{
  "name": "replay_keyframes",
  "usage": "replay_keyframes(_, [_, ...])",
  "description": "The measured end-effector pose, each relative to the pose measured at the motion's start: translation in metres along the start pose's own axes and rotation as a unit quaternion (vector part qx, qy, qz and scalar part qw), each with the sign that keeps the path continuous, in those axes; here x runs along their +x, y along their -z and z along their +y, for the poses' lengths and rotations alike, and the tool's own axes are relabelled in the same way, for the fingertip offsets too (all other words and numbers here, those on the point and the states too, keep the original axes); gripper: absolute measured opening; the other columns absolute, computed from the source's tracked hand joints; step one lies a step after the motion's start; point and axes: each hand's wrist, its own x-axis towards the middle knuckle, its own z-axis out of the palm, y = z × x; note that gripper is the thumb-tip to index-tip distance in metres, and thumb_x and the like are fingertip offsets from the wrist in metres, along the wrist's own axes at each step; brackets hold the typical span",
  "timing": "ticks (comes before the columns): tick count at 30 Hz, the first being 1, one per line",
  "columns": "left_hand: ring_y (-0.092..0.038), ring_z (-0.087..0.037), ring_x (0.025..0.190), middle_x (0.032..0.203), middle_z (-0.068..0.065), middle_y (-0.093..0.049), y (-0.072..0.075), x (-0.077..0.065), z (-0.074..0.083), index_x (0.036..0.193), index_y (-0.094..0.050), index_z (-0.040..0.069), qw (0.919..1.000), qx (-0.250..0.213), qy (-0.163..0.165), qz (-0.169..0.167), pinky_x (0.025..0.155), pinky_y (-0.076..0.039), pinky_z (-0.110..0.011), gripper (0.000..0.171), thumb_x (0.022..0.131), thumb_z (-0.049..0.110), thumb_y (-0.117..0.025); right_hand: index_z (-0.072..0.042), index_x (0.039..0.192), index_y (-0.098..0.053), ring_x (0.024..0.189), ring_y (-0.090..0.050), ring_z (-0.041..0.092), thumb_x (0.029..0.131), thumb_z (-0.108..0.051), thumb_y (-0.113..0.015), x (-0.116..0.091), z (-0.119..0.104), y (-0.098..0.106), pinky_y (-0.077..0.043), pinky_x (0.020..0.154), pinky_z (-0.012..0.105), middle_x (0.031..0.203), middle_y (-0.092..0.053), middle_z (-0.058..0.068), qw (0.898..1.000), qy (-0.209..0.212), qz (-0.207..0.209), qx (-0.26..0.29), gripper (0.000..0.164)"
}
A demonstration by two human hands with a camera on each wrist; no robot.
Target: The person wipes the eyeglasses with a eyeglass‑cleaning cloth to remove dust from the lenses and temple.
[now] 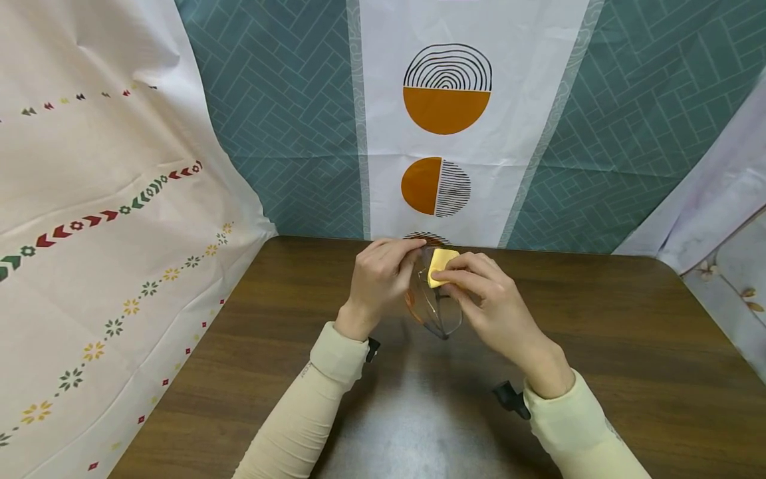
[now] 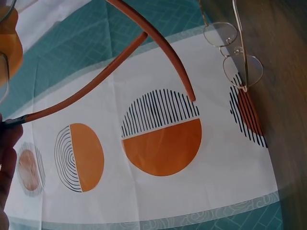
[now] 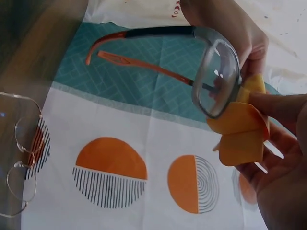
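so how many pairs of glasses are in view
2: the orange-and-grey pair in the left hand; a thin wire-framed pair lower down, apparently on the table.

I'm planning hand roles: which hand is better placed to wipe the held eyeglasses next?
Probably the right hand: it pinches the folded yellow cloth at the orange-tipped eyeglasses, which the left hand holds.

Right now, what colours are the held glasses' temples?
Orange temples, dark towards the frame; clearest in the right wrist view.
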Motion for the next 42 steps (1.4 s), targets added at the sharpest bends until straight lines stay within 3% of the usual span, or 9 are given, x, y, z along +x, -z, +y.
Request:
replay_keyframes(11, [-0.073,-0.027,0.077,0.088,-0.012,-0.078,0.004,0.001,-0.004,0.099,-0.078,-0.002,0.9985,-0.002,0.046,0.028,0.074,-0.06,-0.039,0.008,0.092,-0.003,-0.074,-0.005,0.1,-0.08,0.098,-0.059,0.023,0.074,0.018,-0.083,-0.001,0.001,0.009,-0.043,0.089,0.033,0.1,-0.068,0.003,0.998,0.021,-0.049,-0.025,0.035])
replay_keyframes(14, [-0.073,-0.028,0.079,0.09,-0.012,-0.078,0.004,0.001,-0.007,0.1,-0.078,-0.002,0.9978,-0.003,0.055,0.038,0.075,-0.06,-0.039,0.007,0.094,-0.002,-0.074,-0.006,0.1,-0.08,0.098,-0.058,0.022,0.074,0.018,-0.083,-0.001,0.0,0.013,-0.043,0.088,0.031,0.1,-0.068,0.002,0.998,0.013,-0.059,-0.027,0.035])
replay_keyframes(20, [-0.072,-0.027,0.079,0.093,-0.011,-0.078,0.005,0.003,-0.007,0.102,-0.077,-0.002,0.9968,-0.009,0.061,0.051,0.076,-0.058,-0.039,0.009,0.094,0.0,-0.075,-0.003,0.104,-0.08,0.086,-0.058,0.013,0.079,0.017,-0.081,0.0,0.001,0.021,-0.045,0.07,0.014,0.1,-0.069,0.003,0.998,-0.06,-0.013,-0.012,0.032])
replay_keyframes(26, [-0.074,-0.025,0.08,0.098,-0.011,-0.079,0.005,0.004,-0.009,0.11,-0.078,-0.002,0.9961,-0.01,0.07,0.052,0.076,-0.059,-0.036,0.016,0.094,0.001,-0.076,-0.001,0.107,-0.079,0.068,-0.054,0.007,0.083,0.011,-0.081,0.0,-0.001,0.023,-0.044,0.062,0.012,0.095,-0.067,0.003,0.995,-0.088,0.032,-0.042,0.027])
replay_keyframes(30, [-0.074,-0.025,0.08,0.099,-0.011,-0.079,0.005,0.003,-0.01,0.111,-0.078,-0.002,0.9959,-0.005,0.074,0.051,0.076,-0.059,-0.036,0.017,0.095,0.002,-0.075,0.0,0.106,-0.079,0.072,-0.055,0.01,0.083,0.014,-0.08,0.001,-0.004,0.019,-0.043,0.063,0.012,0.092,-0.066,0.006,0.993,-0.074,0.064,-0.06,0.027])
replay_keyframes(34, [-0.074,-0.025,0.079,0.097,-0.011,-0.079,0.006,0.002,-0.01,0.108,-0.079,-0.001,0.9959,0.001,0.074,0.052,0.074,-0.059,-0.037,0.014,0.094,0.001,-0.075,0.001,0.104,-0.078,0.08,-0.056,0.019,0.081,0.016,-0.08,0.002,-0.009,0.007,-0.043,0.066,0.019,0.092,-0.065,0.01,0.992,-0.032,0.085,-0.091,0.028])
replay_keyframes(38, [-0.073,-0.025,0.078,0.096,-0.01,-0.079,0.006,0.002,-0.01,0.107,-0.079,-0.001,0.9959,0.01,0.072,0.054,0.073,-0.059,-0.037,0.013,0.094,0.001,-0.076,0.002,0.104,-0.076,0.081,-0.054,0.025,0.08,0.016,-0.08,0.002,-0.011,-0.006,-0.043,0.067,0.029,0.092,-0.063,0.011,0.989,0.014,0.069,-0.132,0.028])
replay_keyframes(42, [-0.073,-0.026,0.078,0.095,-0.01,-0.079,0.006,0.002,-0.008,0.105,-0.08,-0.001,0.9957,0.016,0.071,0.058,0.072,-0.059,-0.038,0.012,0.094,0.001,-0.075,0.003,0.103,-0.075,0.08,-0.052,0.027,0.078,0.014,-0.083,-0.001,-0.011,-0.012,-0.043,0.069,0.035,0.093,-0.062,0.012,0.986,0.025,0.048,-0.155,0.029])
